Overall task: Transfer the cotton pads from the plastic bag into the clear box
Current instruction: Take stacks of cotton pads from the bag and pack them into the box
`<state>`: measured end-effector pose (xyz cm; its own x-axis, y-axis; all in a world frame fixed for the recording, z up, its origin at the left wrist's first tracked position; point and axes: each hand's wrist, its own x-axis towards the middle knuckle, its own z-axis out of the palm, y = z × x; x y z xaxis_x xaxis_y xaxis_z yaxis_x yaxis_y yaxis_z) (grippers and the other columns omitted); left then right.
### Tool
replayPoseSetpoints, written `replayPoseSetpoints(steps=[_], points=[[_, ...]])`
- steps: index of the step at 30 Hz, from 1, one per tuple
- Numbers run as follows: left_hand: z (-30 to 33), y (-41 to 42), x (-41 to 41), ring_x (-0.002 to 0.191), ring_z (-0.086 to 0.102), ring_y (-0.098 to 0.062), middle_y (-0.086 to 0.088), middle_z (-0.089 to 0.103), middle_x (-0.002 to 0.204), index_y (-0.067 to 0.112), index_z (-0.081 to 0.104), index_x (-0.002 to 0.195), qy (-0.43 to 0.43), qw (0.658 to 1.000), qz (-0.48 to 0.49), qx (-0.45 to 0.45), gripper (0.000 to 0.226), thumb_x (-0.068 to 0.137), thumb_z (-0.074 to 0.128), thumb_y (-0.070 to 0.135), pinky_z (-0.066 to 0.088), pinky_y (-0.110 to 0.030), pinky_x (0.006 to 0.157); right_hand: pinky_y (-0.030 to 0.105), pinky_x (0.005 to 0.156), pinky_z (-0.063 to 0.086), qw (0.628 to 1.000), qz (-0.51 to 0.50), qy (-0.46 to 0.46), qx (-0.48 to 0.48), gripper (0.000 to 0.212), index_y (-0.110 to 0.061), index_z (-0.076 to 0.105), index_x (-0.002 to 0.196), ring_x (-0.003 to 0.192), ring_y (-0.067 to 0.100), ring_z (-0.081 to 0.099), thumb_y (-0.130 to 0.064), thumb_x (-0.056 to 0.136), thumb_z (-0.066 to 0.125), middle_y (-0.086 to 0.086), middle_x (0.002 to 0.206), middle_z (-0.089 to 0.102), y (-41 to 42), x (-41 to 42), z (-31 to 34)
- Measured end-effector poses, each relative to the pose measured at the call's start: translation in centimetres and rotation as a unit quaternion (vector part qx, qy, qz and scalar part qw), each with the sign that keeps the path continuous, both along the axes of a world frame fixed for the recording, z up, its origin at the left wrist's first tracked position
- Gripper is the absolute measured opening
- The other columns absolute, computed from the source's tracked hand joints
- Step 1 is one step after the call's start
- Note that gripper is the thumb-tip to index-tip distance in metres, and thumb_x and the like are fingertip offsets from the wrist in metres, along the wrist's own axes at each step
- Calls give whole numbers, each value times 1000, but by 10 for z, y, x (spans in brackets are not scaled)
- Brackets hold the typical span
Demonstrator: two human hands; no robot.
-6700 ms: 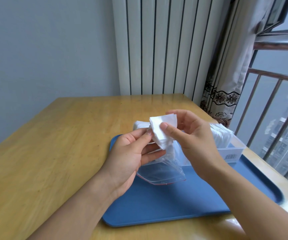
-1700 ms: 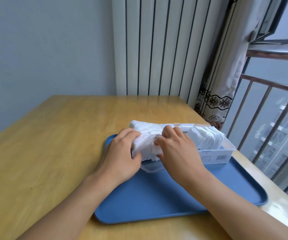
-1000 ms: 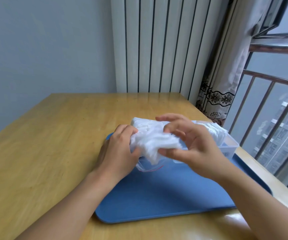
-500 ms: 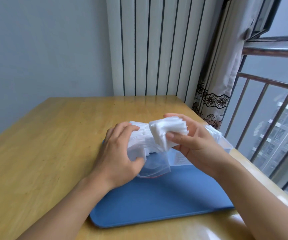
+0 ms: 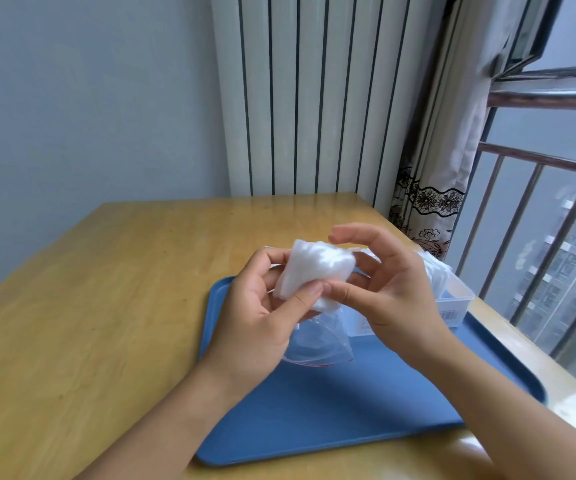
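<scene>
A wad of white cotton pads (image 5: 314, 273) sits at the centre of the frame, raised above the blue tray (image 5: 349, 403); the left hand (image 5: 262, 317) grips it, thumb pressed on its lower edge and fingers curled behind; the right hand (image 5: 383, 289) pinches the same wad from the right, its thumb tip meeting the left thumb, its index finger arched loosely above the pads. The clear plastic bag (image 5: 317, 344), with a red strip along its lower edge, hangs below the wad, in front of the left palm. The clear box (image 5: 453, 303) stands on the tray at right of centre, partly hidden behind the right hand, with more white pads inside. The tray lies on a wooden table (image 5: 89, 306); a white radiator (image 5: 297, 98) fills the upper centre; a patterned curtain (image 5: 435, 168) hangs at upper right.
</scene>
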<state>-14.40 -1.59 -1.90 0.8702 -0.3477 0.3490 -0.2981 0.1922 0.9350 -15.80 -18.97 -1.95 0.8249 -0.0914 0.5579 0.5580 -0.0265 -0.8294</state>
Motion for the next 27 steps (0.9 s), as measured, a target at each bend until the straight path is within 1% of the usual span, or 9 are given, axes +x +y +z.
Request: replayPoseSetpoints(steps=[3,6,8,10,13,16,21,24,27], points=[[4,1,0,105,73,-28,-16,73,113,4,54,122,114,989,-78,-60,43,86,71,20,60,-39,88,48,85,60,1000,-14,-5,0,51,-11,64,114,101,26,70,-11,69,87,2,109,71,2,2,-3],[6,2,2,113,69,-28,-16,72,120,2,50,131,192,966,-129,-117,48,91,65,24,59,-42,91,54,95,55,997,-39,-27,-64,47,-13,62,125,118,27,64,-3,83,78,4,126,65,2,1,-6],[5,1,2,117,67,-31,-17,69,126,3,49,136,214,958,-146,-125,50,91,56,25,57,-43,94,46,103,51,981,-71,-67,-165,48,-17,56,135,131,25,55,-4,91,70,1,137,58,3,-1,-7],[4,0,2,122,64,-32,-17,66,131,5,51,138,220,954,-166,-120,44,99,46,25,55,-42,99,40,107,46,965,-72,-69,-244,48,-17,51,142,135,21,51,-15,96,65,-3,141,57,3,-4,-7],[0,1,5,119,64,-29,-20,66,131,4,57,135,239,944,-186,-129,45,104,37,29,56,-37,96,37,109,43,953,-33,-18,-302,59,-21,41,150,139,16,46,-33,97,62,-10,148,51,4,-6,-8],[-4,0,6,110,66,-29,-22,66,129,4,60,133,240,945,-191,-113,52,99,39,38,57,-35,95,35,113,39,943,-16,-7,-331,77,-22,37,152,139,14,44,-39,87,75,-11,147,49,4,-7,-8],[-3,-3,5,114,64,-17,-8,68,130,13,61,134,238,944,-195,-117,54,102,34,46,56,-27,90,36,98,48,957,-51,-21,-286,71,-21,54,135,115,18,61,-31,74,89,-9,120,66,8,-5,-6],[0,0,5,112,62,-19,-10,67,125,10,58,136,229,945,-206,-109,55,95,54,46,53,-29,93,33,87,53,969,-23,-20,-245,67,-22,58,128,99,17,65,-24,70,92,-6,111,69,9,-6,-4],[-1,2,5,111,62,-29,-21,66,125,6,57,135,225,949,-196,-104,61,85,68,39,39,-40,97,39,68,52,976,11,13,-217,70,-32,59,125,86,33,60,-24,66,94,2,111,67,11,-6,-4]])
